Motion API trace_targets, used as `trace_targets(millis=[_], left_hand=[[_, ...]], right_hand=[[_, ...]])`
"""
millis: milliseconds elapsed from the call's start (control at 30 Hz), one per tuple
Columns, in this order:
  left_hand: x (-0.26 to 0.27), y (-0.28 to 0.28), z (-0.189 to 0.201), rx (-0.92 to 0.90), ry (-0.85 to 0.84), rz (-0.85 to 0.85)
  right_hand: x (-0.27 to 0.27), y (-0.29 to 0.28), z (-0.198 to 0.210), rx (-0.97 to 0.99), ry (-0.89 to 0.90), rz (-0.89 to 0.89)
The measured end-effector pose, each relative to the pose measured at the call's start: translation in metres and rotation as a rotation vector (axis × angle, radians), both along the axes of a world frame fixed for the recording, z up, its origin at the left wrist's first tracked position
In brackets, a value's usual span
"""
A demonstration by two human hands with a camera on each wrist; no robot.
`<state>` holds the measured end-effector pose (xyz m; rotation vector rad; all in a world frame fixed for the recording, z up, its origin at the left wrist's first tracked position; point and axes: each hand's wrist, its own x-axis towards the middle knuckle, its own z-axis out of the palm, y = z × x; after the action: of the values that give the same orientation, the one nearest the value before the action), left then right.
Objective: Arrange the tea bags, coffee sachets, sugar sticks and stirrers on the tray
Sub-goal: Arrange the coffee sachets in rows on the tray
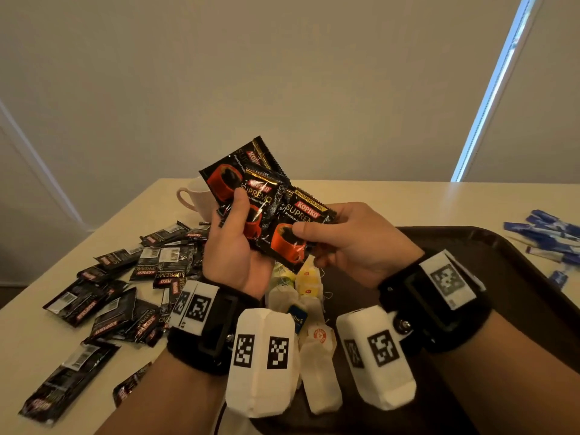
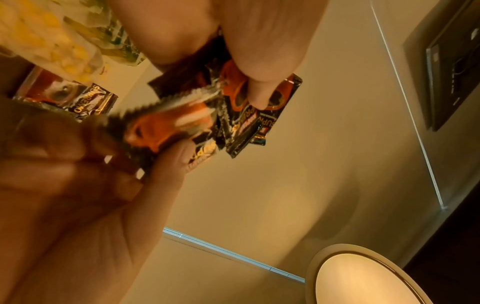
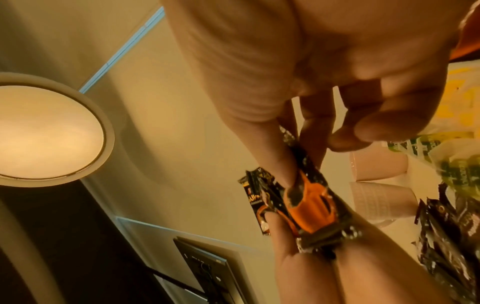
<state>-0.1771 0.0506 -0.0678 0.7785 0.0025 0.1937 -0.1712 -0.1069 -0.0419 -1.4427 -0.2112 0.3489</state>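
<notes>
Left hand: your left hand [image 1: 233, 246] is raised, gripping fanned coffee sachets [image 1: 248, 183].
Right hand: your right hand [image 1: 354, 243] pinches the nearest sachet [image 1: 293, 237].

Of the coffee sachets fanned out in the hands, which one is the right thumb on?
The frontmost sachet, lowest and farthest right of the fan; the right hand pinches it.

We see a pale table [image 1: 408, 199]. On it, left of our fingers, lies a loose heap of black coffee sachets [image 1: 103, 296]. A pink cup [image 1: 196, 196] stands just beyond our fingers. A dark tray [image 1: 518, 277] sits below and right of them, with blue sticks [image 1: 546, 233] farther right.
</notes>
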Motion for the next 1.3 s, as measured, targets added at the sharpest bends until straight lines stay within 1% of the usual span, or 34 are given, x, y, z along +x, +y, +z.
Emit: trace_targets(millis=[167,300,367,500,600,667,700,767,867,900,967,1067,1167,1300], left_hand=[[0.0,0.003,0.001,-0.013,-0.005,0.0],[0.003,0.01,0.005,-0.121,0.002,0.113],[0.003,0.01,0.006,-0.15,0.01,0.154],[0.002,0.007,0.006,-0.132,0.018,0.145],[0.004,0.01,0.007,-0.154,-0.007,0.128],[0.005,0.011,0.006,-0.155,-0.021,0.12],[0.006,0.011,0.005,-0.152,-0.025,0.116],[0.006,0.01,0.003,-0.148,-0.031,0.114],[0.007,0.011,0.002,-0.163,-0.024,0.117],[0.007,0.01,0.003,-0.164,-0.02,0.117],[0.006,0.009,0.004,-0.154,-0.006,0.12],[0.004,0.005,0.005,-0.147,0.009,0.121],[0.004,0.005,0.005,-0.145,0.017,0.12],[0.006,0.005,0.005,-0.142,0.019,0.129]], right_hand=[[0.006,0.005,-0.003,0.034,0.041,-0.086],[0.008,0.0,0.001,0.112,0.082,-0.114],[0.008,-0.004,0.001,0.113,0.071,-0.129],[0.014,-0.011,0.0,0.075,0.024,-0.16],[0.022,-0.027,-0.002,-0.084,-0.125,-0.29],[0.029,-0.042,-0.004,-0.263,-0.216,-0.39],[0.032,-0.05,-0.005,-0.363,-0.231,-0.414],[0.042,-0.061,-0.01,-0.555,-0.206,-0.402],[0.056,-0.065,-0.016,-0.802,-0.139,-0.287],[0.059,-0.065,-0.018,-0.841,-0.114,-0.246],[0.066,-0.06,-0.021,-0.851,-0.048,-0.196],[0.075,-0.05,-0.023,-0.854,0.034,-0.175],[0.079,-0.041,-0.024,-0.894,0.056,-0.191],[0.085,-0.038,-0.024,-0.915,0.035,-0.275]])
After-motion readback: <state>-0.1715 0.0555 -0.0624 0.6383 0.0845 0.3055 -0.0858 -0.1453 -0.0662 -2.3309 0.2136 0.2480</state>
